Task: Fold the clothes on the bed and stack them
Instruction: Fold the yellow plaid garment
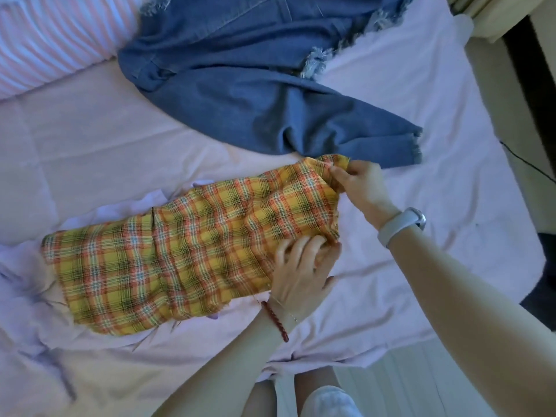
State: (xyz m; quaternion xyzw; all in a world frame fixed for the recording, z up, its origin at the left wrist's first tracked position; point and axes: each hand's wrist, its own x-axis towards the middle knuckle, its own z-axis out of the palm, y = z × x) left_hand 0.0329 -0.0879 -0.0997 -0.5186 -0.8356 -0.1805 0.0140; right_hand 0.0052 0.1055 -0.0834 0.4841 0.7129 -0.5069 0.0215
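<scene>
Plaid garment (186,245) lies mid-bed (421,145), denim (240,85) at 12 o'clock; right hand (359,183) fingers pinch its far corner, left hand (302,272) fingers spread pressing near edge — I'd keep both corners level and tension even before folding over.
</scene>
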